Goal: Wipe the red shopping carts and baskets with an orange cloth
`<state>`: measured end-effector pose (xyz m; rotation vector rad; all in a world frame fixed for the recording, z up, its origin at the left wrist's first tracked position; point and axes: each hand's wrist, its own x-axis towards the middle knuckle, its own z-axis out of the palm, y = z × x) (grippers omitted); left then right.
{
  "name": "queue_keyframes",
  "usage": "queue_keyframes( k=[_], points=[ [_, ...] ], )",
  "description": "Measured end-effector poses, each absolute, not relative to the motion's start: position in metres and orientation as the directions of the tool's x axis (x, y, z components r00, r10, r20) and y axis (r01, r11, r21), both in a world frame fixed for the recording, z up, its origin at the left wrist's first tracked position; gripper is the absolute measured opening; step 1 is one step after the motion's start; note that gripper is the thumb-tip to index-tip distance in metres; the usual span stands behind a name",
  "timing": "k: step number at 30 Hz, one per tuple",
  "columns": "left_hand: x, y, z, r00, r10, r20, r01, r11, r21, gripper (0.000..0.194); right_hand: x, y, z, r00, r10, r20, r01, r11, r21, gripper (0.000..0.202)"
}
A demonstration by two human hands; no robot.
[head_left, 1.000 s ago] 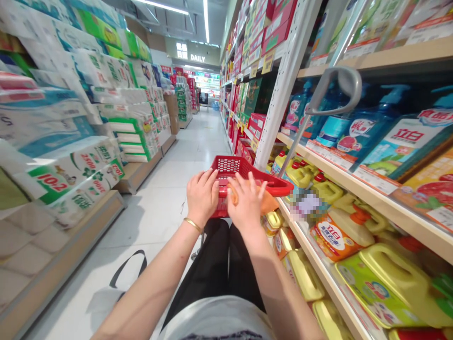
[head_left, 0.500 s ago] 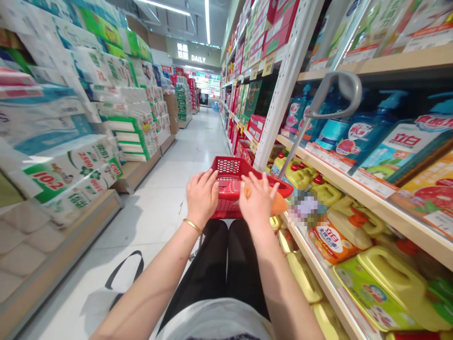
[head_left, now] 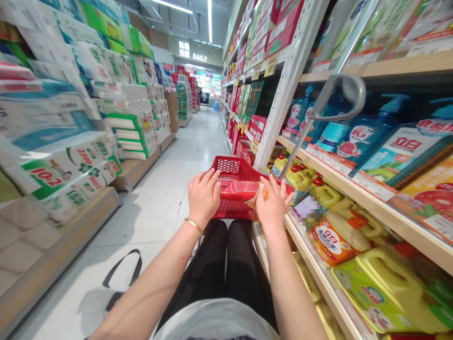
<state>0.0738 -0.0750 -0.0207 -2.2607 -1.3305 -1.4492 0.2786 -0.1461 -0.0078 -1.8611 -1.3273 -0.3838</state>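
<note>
My left hand (head_left: 204, 196), with a gold bangle at the wrist, lies at the left end of the red bar of a shopping basket (head_left: 228, 165), its fingers curled over the bar. At the bar's right end is my right hand (head_left: 272, 200), the fingers bent and slightly spread. Between its thumb and fingers shows part of an orange item (head_left: 264, 190), mostly covered by the hand. The basket stands in front of black-clad knees. A grey looped handle (head_left: 338, 99) on a metal pole rises to the right of it.
Shelves on the right hold blue pump bottles (head_left: 357, 134) and yellow jugs (head_left: 392, 278), close to my right arm. Stacked tissue packs (head_left: 71, 174) line the left side. A white bag (head_left: 101, 302) with a black strap lies at lower left.
My right hand has moved right along the bar, and less of the orange item shows beside it. My left hand has barely moved.
</note>
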Motion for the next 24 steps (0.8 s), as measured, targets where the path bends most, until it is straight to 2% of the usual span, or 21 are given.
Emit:
queue_keyframes(
  k=[4, 7, 9, 14, 16, 18, 22, 24],
  points=[
    [0.069, -0.073, -0.022, 0.158, 0.592, 0.791, 0.748, -0.594, 0.296, 0.05, 0.21, -0.143, -0.006, 0.071, 0.724, 0.687, 0.959, 0.14, -0.246, 0.04],
    [0.067, -0.073, -0.022, 0.176, 0.598, 0.782, 0.751, -0.595, 0.286, 0.051, 0.199, -0.143, -0.003, 0.003, 0.738, 0.674, 0.954, 0.201, -0.224, 0.04],
    [0.068, -0.073, -0.022, 0.185, 0.599, 0.779, 0.749, -0.599, 0.283, 0.051, 0.222, -0.145, -0.004, 0.08, 0.736, 0.672, 0.954, 0.139, -0.266, 0.04],
    [0.072, -0.074, -0.023, 0.154, 0.596, 0.788, 0.732, -0.605, 0.315, 0.049, 0.303, -0.15, -0.008, 0.453, 0.646, 0.614, 0.866, -0.155, -0.476, 0.041],
    [0.073, -0.074, -0.023, 0.142, 0.598, 0.789, 0.732, -0.6, 0.323, 0.049, 0.303, -0.148, -0.009, 0.492, 0.625, 0.606, 0.85, -0.192, -0.492, 0.042],
    [0.072, -0.074, -0.024, 0.142, 0.6, 0.787, 0.737, -0.595, 0.32, 0.049, 0.278, -0.146, -0.008, 0.4, 0.658, 0.638, 0.893, -0.123, -0.432, 0.043],
    [0.069, -0.073, -0.023, 0.156, 0.595, 0.789, 0.751, -0.59, 0.297, 0.05, 0.212, -0.142, -0.002, 0.057, 0.73, 0.681, 0.956, 0.156, -0.248, 0.042],
    [0.068, -0.072, -0.022, 0.169, 0.592, 0.788, 0.753, -0.594, 0.284, 0.05, 0.204, -0.142, 0.0, 0.013, 0.734, 0.679, 0.952, 0.199, -0.234, 0.042]
  ],
)
